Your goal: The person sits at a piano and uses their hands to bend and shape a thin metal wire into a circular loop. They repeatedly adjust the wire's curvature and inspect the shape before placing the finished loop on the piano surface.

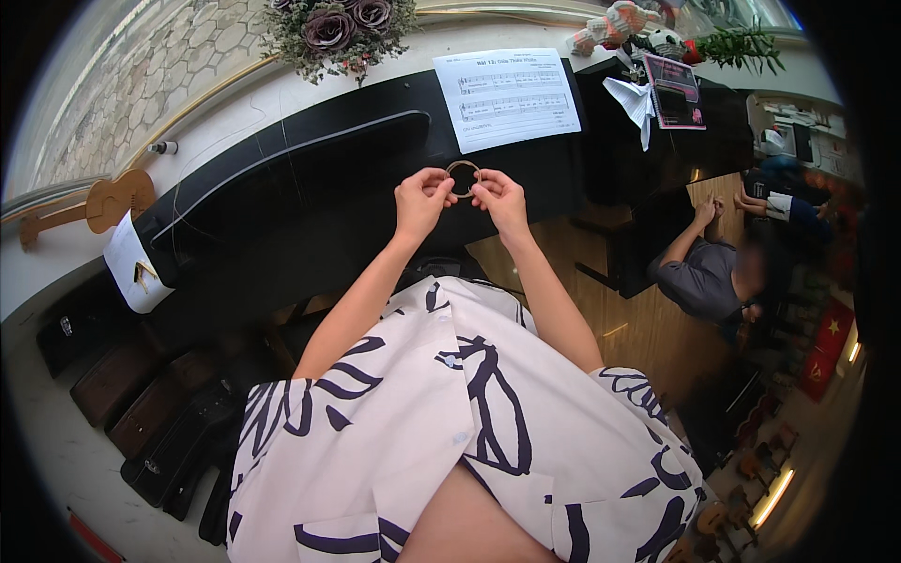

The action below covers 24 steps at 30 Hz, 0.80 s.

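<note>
Between my two hands I hold up a thin tan ring, about as wide as a bracelet; whether it is a tape roll or something else I cannot tell. My left hand pinches its left side with thumb and fingertips. On the opposite side my right hand grips it the same way. Both hands are over the black tabletop, just below a printed sheet of music. Thin pale strands show against the black surface to the left.
Dark flowers stand at the back. A small wooden guitar shape and a white paper lie left. A folded white paper and a pink-edged card stand right. Dark cases line the lower left. Another person sits at right.
</note>
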Tool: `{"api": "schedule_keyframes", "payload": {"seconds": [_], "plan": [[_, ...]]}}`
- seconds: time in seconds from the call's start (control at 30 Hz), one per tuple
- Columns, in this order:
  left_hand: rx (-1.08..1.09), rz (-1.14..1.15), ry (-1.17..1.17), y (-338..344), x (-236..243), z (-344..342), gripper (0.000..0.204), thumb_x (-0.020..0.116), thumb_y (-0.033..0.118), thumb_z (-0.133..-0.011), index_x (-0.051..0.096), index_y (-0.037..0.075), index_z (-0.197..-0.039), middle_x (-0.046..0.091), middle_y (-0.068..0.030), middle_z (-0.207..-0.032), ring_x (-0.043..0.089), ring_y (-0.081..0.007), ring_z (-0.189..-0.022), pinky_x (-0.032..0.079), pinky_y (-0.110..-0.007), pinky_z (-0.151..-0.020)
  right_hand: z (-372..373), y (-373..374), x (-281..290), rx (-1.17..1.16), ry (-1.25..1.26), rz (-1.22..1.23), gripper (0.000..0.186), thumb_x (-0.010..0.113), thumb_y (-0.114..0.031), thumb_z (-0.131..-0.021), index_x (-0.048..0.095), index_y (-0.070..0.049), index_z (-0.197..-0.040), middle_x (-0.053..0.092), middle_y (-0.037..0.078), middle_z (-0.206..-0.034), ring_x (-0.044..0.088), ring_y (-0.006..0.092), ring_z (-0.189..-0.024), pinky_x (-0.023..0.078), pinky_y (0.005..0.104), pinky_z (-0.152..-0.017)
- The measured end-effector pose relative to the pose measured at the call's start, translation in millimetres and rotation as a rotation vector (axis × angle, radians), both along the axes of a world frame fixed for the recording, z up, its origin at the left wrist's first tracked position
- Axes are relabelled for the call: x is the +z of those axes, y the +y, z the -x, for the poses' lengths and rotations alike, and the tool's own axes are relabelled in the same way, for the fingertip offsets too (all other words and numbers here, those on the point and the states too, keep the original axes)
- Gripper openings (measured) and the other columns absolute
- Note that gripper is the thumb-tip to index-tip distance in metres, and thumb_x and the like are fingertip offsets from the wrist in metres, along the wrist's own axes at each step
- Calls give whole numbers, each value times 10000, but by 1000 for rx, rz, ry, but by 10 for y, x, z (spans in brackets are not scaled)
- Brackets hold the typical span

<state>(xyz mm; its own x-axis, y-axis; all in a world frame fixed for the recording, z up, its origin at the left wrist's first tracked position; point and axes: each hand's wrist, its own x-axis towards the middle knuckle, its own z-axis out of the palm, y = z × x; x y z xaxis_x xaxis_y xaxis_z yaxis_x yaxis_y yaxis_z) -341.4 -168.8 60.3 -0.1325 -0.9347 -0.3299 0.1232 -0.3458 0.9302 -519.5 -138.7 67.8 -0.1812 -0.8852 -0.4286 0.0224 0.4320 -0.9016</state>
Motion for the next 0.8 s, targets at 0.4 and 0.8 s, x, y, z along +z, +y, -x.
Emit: {"api": "schedule_keyframes", "payload": {"seconds": [0.4,0.8], "plan": [[19,-107,-136,-470,-273,296,260,668,77,-952,682,-108,-1134,747,-146,-931,760,-194,-806,615,-266,-747,378,-1223,-312,162,178,-47,271,722,-56,-905,673,41,-1153,748,103,-860,715,133,-739,528,224,-634],[1032,-655,-269,3258,-1579,87,147,626,135,-982,734,61,-1050,643,16,-784,536,-46,-609,406,-201,-496,1500,-421,-272,705,140,-15,180,638,-98,-949,729,4,-1065,742,73,-833,712,123,-705,561,257,-634]]}}
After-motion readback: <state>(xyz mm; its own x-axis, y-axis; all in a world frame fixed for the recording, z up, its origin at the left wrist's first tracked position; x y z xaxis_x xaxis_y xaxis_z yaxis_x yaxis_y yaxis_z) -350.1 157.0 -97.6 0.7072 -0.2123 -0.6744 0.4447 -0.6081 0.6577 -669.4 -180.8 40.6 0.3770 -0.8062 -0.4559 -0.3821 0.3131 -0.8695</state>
